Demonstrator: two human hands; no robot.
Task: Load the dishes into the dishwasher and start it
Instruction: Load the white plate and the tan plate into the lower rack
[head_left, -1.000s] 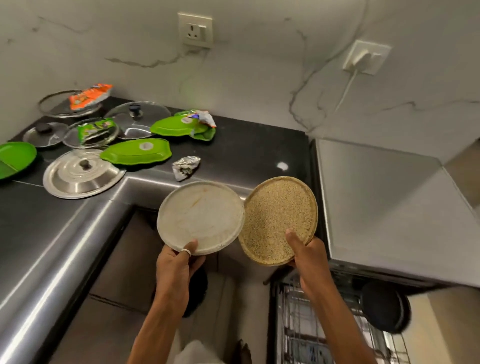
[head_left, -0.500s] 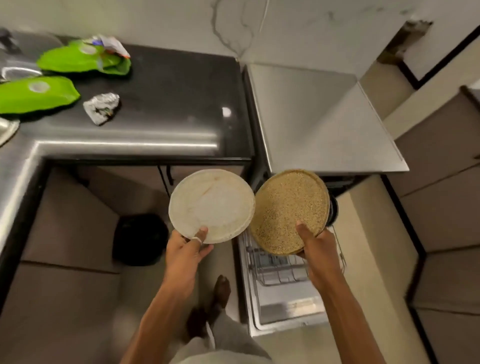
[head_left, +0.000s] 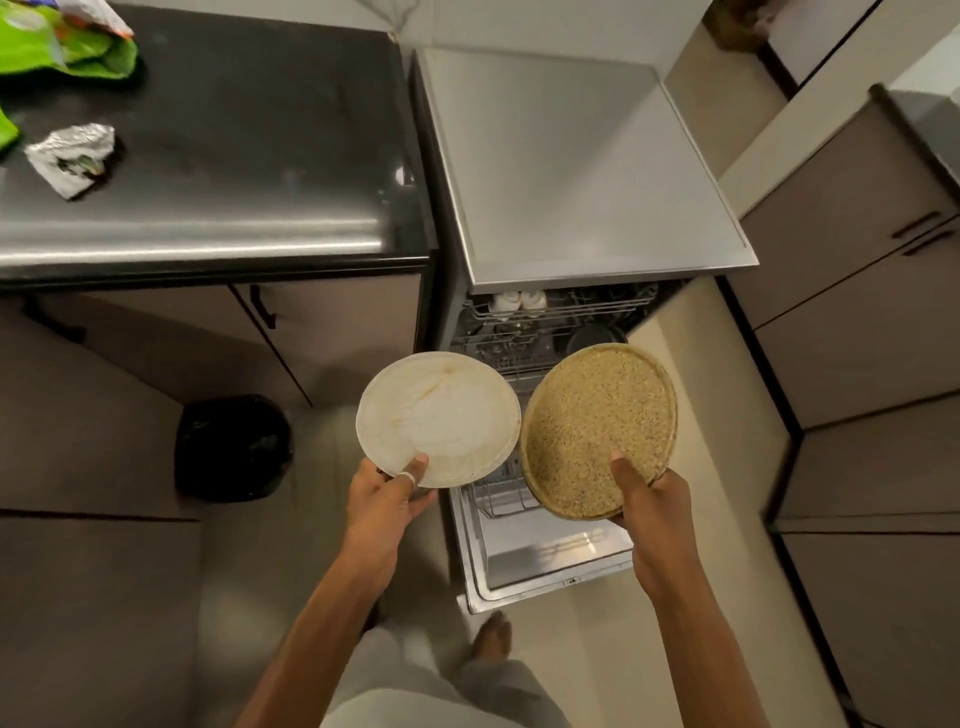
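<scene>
Head view: the open steel dishwasher sits just below both hands. Each dish should probably go in edge-first, upright between the rack tines, one at a time. The left hand pinches the near rim of the stained white round plate, thumb on top. The right hand likewise grips the speckled tan round plate.

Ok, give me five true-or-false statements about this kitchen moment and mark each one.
1. The left hand grips a round white plate. True.
2. The right hand grips a green oval plate. False: it grips a round speckled tan plate.
3. The steel dishwasher's door is shut. False: it lies open, racks showing.
4. A black bin stands on the floor left of the dishwasher. True.
5. The crumpled silver wrapper lies in the bin. False: it lies on the dark countertop.
</scene>
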